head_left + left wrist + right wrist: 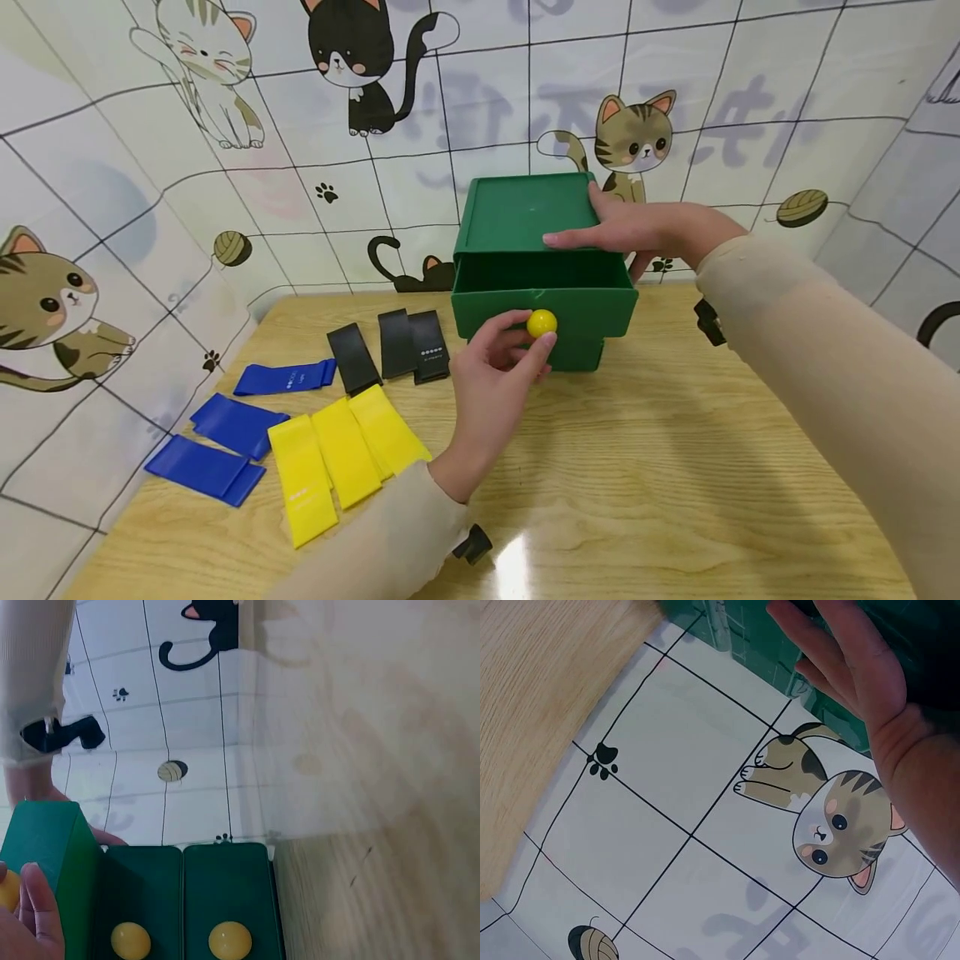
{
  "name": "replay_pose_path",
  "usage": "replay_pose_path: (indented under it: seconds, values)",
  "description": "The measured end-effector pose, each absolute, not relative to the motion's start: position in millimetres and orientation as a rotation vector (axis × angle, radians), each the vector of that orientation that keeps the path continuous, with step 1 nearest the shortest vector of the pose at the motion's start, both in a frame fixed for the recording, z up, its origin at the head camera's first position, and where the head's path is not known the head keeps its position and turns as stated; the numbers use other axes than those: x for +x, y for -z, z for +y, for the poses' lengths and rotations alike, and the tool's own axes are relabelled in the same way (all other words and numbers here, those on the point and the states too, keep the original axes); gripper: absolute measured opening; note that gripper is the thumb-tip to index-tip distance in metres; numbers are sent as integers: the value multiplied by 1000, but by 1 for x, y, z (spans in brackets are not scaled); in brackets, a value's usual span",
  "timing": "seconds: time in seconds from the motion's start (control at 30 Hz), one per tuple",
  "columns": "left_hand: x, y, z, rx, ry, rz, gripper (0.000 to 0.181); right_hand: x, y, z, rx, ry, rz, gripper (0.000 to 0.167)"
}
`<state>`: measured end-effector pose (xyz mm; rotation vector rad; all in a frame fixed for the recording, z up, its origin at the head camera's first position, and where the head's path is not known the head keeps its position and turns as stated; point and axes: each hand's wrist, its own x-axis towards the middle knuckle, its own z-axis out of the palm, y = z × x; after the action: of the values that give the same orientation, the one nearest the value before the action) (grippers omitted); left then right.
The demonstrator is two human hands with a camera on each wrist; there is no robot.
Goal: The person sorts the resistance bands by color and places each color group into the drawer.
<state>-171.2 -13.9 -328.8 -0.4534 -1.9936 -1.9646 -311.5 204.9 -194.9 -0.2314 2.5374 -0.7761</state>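
My left hand [491,383] pinches a yellow ball [542,323] between thumb and fingertips, just before the front panel [588,308] of a green drawer. That drawer juts out of a green box [528,208]. Across the box's top and right side lies my right hand [648,229], its fingers extended; the right wrist view shows this hand [855,675] against the green side. In the left wrist view, my left hand [34,922] and its ball [9,891] are partly cut off, beside two green compartments, each with a yellow ball [130,941] [229,941] inside.
On the wooden table [675,467], left of the box, lie flat folded bands: black [354,358], blue [285,377] and yellow [345,450]. A cat-patterned sheet [300,192] stands behind the box and along the sides.
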Motion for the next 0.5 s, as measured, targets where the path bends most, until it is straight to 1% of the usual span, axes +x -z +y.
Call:
replay_pose_path:
  seconds: [0.5]
  values:
    - [-135, 327, -24, -482, 1930, -2043, 30, -312, 198, 205, -230, 819, 2547, 136]
